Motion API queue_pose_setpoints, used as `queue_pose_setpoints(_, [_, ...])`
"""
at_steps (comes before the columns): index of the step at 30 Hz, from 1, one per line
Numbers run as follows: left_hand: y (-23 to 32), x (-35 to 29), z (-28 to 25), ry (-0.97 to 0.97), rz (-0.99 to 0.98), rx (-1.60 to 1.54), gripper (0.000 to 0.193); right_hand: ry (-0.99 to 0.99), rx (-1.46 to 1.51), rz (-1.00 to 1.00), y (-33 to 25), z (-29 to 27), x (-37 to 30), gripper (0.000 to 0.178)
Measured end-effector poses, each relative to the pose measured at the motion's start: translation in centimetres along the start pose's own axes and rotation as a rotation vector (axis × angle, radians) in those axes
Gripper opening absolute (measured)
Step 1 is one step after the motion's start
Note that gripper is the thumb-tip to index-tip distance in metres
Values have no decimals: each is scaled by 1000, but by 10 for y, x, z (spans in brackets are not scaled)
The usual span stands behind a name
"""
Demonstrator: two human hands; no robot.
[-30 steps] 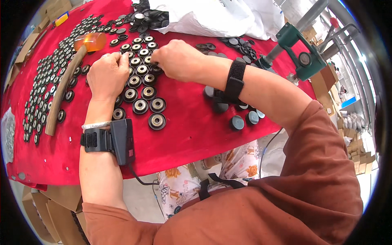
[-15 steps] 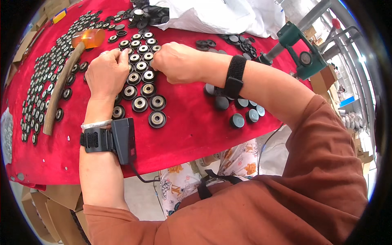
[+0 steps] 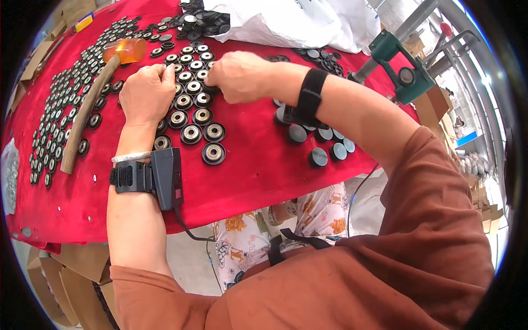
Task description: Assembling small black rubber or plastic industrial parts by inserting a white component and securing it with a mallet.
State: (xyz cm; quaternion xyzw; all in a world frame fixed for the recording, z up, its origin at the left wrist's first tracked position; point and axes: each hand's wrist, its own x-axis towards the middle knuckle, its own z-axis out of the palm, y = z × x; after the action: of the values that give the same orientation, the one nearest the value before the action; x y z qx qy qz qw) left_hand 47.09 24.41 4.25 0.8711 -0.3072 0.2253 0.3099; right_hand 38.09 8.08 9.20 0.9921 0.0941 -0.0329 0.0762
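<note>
Several black round caps with metal ball bearings [image 3: 213, 153] set in them form a loose column on the red cloth. My left hand [image 3: 146, 94] is closed at the column's left side, its thumb against the curled fingers. Across the column, my right hand [image 3: 237, 78] is also closed, its curled fingertips at the right-hand bearings. Anything inside either hand is hidden by the fingers. Left of my left hand lies a mallet with an amber head [image 3: 125, 50] and a wooden handle [image 3: 82, 118].
Many more bearing pieces [image 3: 58, 132] cover the cloth at left. Dark round discs [image 3: 318, 157] lie right of my right forearm, near a green hand press [image 3: 404, 69]. Black caps [image 3: 214, 23] and a white sack [image 3: 286, 25] are at the far side.
The whole view has shifted slightly. Both hands stay closed beside the column of bearings, with only a small movement of the right hand.
</note>
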Motion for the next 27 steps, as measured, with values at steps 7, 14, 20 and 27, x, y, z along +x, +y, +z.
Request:
queue_pose_setpoints(7, [2, -5, -4, -8, -32, 26, 27, 0, -40, -115, -2, 4, -10, 16])
queue_pose_setpoints(14, [0, -3, -6, 10, -21, -19, 27, -79, -192, -146, -5, -4, -48, 26])
queue_pose_setpoints(20, [-6, -2, 5, 113, 70, 19, 31, 3, -54, 97, 6, -22, -86, 20])
queue_pose_setpoints(27, [2, 0, 1, 8, -14, 7, 28, 60, 145, 123, 33, 10, -44, 28])
